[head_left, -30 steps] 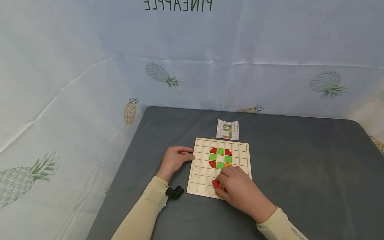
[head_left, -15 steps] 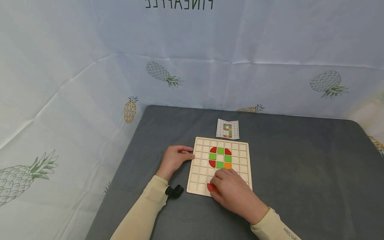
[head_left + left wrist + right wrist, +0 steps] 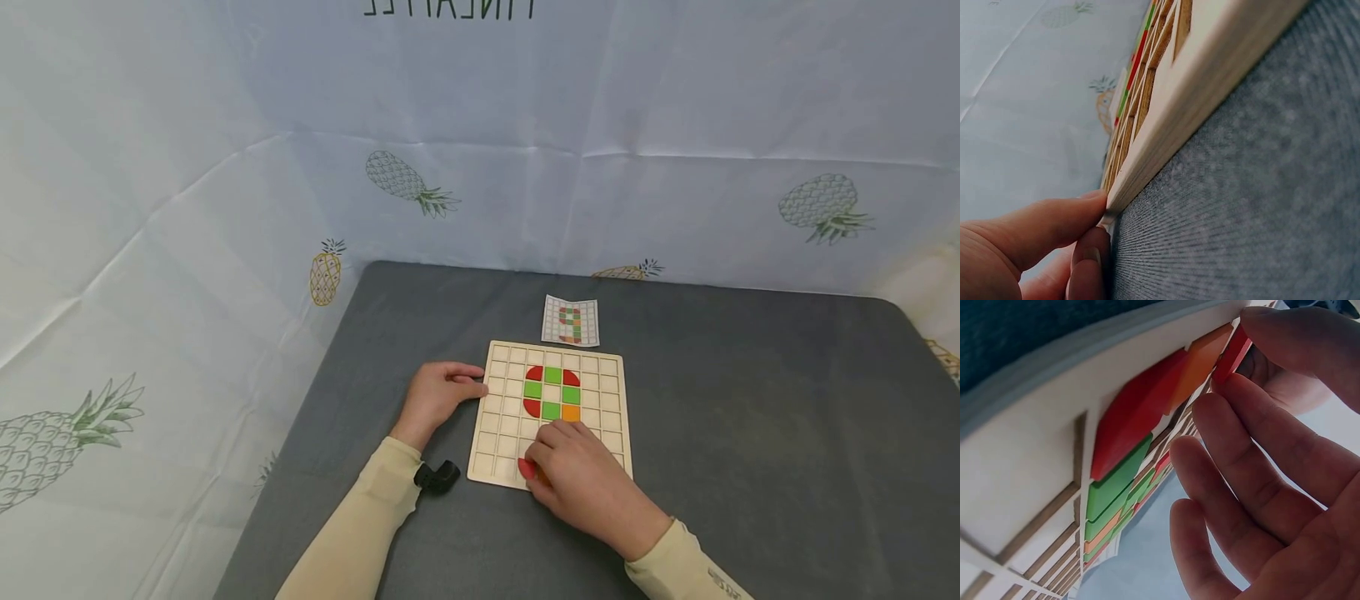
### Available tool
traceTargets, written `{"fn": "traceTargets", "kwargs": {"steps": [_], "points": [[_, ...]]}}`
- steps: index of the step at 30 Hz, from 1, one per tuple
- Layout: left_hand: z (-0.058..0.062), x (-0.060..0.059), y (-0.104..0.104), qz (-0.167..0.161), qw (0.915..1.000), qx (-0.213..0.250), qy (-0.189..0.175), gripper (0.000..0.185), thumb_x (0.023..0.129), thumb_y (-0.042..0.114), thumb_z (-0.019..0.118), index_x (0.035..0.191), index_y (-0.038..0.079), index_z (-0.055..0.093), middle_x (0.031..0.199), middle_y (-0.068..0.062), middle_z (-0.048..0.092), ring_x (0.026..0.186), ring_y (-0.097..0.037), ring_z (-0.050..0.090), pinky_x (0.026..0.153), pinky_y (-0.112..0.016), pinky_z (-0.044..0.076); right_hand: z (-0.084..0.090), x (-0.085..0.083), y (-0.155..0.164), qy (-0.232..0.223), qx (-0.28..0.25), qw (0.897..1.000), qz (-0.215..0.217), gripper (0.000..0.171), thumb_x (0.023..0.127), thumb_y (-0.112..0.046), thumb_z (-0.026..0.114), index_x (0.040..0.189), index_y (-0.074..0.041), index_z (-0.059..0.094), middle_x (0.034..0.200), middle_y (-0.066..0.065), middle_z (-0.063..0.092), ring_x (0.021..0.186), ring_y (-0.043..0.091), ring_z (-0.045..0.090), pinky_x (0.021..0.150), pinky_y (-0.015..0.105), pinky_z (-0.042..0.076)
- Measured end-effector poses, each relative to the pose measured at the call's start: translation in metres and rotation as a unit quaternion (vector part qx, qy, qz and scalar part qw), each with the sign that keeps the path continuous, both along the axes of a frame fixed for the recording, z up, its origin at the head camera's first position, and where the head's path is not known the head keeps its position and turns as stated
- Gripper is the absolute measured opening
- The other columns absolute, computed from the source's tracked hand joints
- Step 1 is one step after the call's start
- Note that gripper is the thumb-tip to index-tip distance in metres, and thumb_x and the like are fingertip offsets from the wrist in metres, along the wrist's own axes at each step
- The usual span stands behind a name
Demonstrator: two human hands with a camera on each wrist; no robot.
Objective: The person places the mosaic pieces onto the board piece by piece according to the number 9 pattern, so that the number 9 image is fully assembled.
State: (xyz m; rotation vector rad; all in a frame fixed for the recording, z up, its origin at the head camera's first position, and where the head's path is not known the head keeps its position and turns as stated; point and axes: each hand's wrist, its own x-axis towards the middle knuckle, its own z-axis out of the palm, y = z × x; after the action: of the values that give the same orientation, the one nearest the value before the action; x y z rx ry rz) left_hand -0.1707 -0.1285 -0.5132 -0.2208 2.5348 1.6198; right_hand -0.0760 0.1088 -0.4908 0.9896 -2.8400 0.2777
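Red piece [image 3: 527, 468] is pinched by R hand [image 3: 581, 479] over near edge of board [image 3: 498, 417]; board edge is pressed by L hand [image 3: 435, 398], fingers straight. Risk: piece could be tilted and jammed against slot wall, or board shifted if L pressure is eased.

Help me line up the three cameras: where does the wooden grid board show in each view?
Head: the square wooden grid board lies centre on the grey table.
Left wrist: its pale edge runs diagonally, the left hand at its corner.
Right wrist: it fills the left side.
Shared landmark: the green square tiles.
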Motion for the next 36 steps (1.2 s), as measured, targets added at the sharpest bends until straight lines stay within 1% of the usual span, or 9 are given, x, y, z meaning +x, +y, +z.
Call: {"fn": "traceTargets", "kwargs": {"steps": [6,11,29,36], "points": [[-0.0029,-0.0007,-0.0001,-0.002,1.0,-0.004,0.006,0.026,0.084,0.019,0.093,0.109,0.014,0.087,0.089,-0.003,0.083,0.081,-0.013,0.073,0.079,-0.035,0.057,0.0018,-0.0006,-0.0007,-0.015,0.007,1.0,-0.005,0.021,0.087,-0.033,0.091,0.097,-0.018,0.08,0.091,-0.007,0.066,0.091,0.014,0.056,0.089,0.04,0.052],[-0.0051,-0.0013,0.0002,-0.004,0.9999,-0.009,0.009,0.026,0.085,0.021,0.093,0.109,0.016,0.087,0.089,-0.002,0.082,0.08,-0.013,0.072,0.078,-0.034,0.057,0.0025,-0.0002,-0.0003,-0.016,0.01,1.0,-0.004,0.022,0.086,-0.033,0.091,0.098,-0.017,0.08,0.091,-0.006,0.066,0.09,0.014,0.056,0.09,0.04,0.053],[-0.0032,-0.0014,0.0003,-0.007,0.9999,-0.01,0.009,0.025,0.085,0.02,0.092,0.109,0.015,0.087,0.09,-0.002,0.082,0.081,-0.013,0.072,0.08,-0.035,0.057,0.0008,0.0007,0.0004,-0.014,0.006,1.0,0.0,0.024,0.085,-0.034,0.092,0.099,-0.018,0.081,0.092,-0.007,0.065,0.09,0.014,0.056,0.09,0.039,0.053],[-0.0038,-0.0015,0.0011,-0.008,0.9999,-0.006,0.006,0.026,0.085,0.02,0.093,0.11,0.015,0.086,0.09,-0.002,0.082,0.081,-0.014,0.072,0.08,-0.035,0.057,0.003,0.0018,0.0009,-0.023,0.011,1.0,-0.006,0.025,0.085,-0.033,0.092,0.1,-0.017,0.081,0.093,-0.006,0.065,0.092,0.014,0.055,0.09,0.041,0.052]]}}
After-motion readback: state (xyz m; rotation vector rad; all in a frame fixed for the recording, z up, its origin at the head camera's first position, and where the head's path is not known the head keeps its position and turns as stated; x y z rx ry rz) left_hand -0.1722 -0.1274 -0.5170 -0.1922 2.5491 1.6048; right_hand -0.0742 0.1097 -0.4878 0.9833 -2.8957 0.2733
